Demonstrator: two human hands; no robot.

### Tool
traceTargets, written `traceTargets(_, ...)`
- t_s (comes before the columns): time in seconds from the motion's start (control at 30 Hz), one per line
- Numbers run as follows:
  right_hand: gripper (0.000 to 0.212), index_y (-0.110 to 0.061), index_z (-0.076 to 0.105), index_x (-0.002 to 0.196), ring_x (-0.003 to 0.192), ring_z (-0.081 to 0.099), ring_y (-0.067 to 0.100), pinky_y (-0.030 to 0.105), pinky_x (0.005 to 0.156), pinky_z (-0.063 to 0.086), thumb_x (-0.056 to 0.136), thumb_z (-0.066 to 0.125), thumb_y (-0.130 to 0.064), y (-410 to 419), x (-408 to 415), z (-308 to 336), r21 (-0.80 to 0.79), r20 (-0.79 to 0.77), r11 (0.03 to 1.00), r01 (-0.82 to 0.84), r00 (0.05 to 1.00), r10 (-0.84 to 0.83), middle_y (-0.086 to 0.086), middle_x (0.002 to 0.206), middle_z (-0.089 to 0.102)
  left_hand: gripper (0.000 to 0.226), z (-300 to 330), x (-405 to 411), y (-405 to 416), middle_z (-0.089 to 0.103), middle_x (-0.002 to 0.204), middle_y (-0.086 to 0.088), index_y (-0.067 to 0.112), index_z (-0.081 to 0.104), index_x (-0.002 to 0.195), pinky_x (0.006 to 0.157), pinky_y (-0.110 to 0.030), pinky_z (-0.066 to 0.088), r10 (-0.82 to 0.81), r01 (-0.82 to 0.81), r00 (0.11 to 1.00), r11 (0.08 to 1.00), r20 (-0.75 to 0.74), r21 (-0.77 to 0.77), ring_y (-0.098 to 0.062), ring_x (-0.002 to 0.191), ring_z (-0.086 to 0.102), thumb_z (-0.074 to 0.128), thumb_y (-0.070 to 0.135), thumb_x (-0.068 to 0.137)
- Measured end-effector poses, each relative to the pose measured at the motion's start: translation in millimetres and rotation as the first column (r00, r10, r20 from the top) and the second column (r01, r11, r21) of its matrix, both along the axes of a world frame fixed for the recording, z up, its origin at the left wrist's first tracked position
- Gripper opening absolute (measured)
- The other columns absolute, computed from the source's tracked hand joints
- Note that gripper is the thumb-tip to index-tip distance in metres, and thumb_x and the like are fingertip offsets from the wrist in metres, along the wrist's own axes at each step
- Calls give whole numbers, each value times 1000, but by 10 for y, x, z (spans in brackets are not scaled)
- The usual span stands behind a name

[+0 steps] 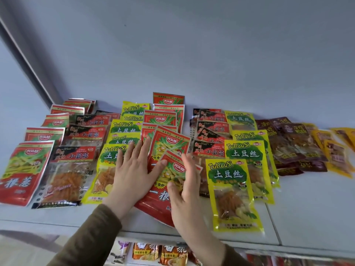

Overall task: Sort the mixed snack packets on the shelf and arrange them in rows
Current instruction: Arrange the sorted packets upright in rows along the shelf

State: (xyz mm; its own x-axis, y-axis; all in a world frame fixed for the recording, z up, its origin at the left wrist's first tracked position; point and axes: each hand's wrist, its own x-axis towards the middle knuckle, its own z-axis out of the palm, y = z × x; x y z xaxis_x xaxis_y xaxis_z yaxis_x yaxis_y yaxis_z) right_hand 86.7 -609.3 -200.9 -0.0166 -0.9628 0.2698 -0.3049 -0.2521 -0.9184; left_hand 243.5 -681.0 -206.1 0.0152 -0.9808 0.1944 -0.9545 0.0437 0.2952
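Both hands — left hand (132, 169), right hand (184, 191) — rest with straight fingers on the middle red packets (165, 150); three yellow-packet columns — exact counts unclear.

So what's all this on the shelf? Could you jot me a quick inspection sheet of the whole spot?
Surface: pale shelf top against a pale wall.
Job's things: rows of red packets, black-and-red packets and yellow packets; the middle red packets lie askew and overlapping.
Clutter: dark brown packets and orange packets loosely heaped at the right.
Grippers: left hand flat, fingers straight, resting on the middle packets; right hand edge-on beside them, fingers straight.
Cables: nothing seen.
Surroundings: more snack packets on the shelf below.
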Motion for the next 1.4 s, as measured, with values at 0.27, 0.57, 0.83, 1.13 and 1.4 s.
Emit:
traceTargets(0.27,56,-23,32,153,154,7,1,32,127,12,104,52,-8,-280,84,-1,-64,-60,998,4,998,-8,-9,165,19,86,-33,-17,2,12,172,-3,33,-3,164,129,-48,-1,24,-23,999,1000,-39,9,-22,160,0,21,77,95)
traceTargets(0.57,69,-32,16,159,154,10,7,40,127,17,103,55,-19,-604,59,67,186,58,982,-40,998,29,-11,168,11,83,38,-74,-73,19,171,-1,30,-1,164,129,-50,0,12,-13,997,1000,-82,-8,-25,160,5,22,73,97)
traceTargets(0.83,75,-32,16,159,154,8,5,37,127,16,101,57,-9,-665,109,30,175,40,984,-38,999,32,-13,168,11,84,117,-14,-198,22,170,-4,31,-7,163,128,-52,4,68,-62,983,997,-173,42,-31,158,11,33,67,99)
traceTargets(1.13,78,-30,16,160,153,12,3,18,122,22,100,56,0,-639,130,8,172,-15,982,-76,997,80,-13,168,13,79,57,-15,-210,29,168,-2,28,-7,163,129,-51,1,13,-10,985,1000,-174,20,-30,158,12,32,61,103)
traceTargets(1.4,51,-33,33,154,142,42,9,46,117,39,108,43,-14,-589,16,52,233,310,964,-131,949,54,-10,155,44,71,252,18,335,12,172,-4,20,17,164,129,-45,8,-106,82,987,978,-118,-193,-21,160,1,22,60,106)
